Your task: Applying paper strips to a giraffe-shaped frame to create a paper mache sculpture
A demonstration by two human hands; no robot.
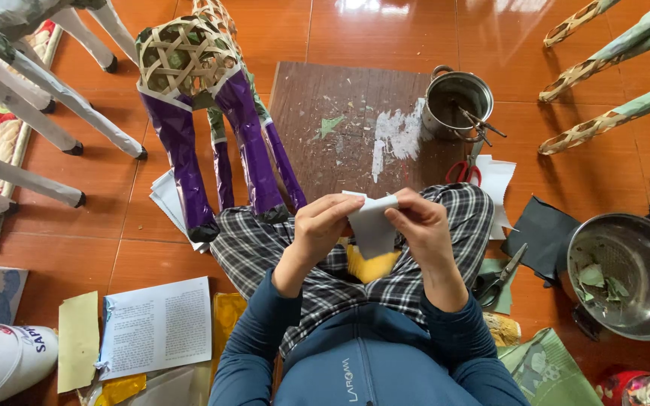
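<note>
1. Sitting far to your left, the white paper-covered legs of other frames stand on the tiled floor, parked out of your working space, with printed sheets and a yellow scrap lying flat within reach of that side.
2. Standing upright just beside your left knee, the woven bamboo animal frame has purple paper wrapped down its legs; it seems kept close so pieces can go straight onto it.
3. Your left hand is closed on the left edge of the white paper piece, thumb and fingers pinching it.
4. Your right hand pinches the opposite edge, so the piece is held taut between both hands above your lap, over a yellow piece resting on your checked trousers.
5. Ahead of you, the brown board, smeared with white paste and scraps, serves as a work surface; the small metal pot sits at its right corner, red-handled scissors touching its near side.
6. A second pair of scissors lies by your right knee.
7. Furthest right, the steel bowl holds green scraps.
</note>
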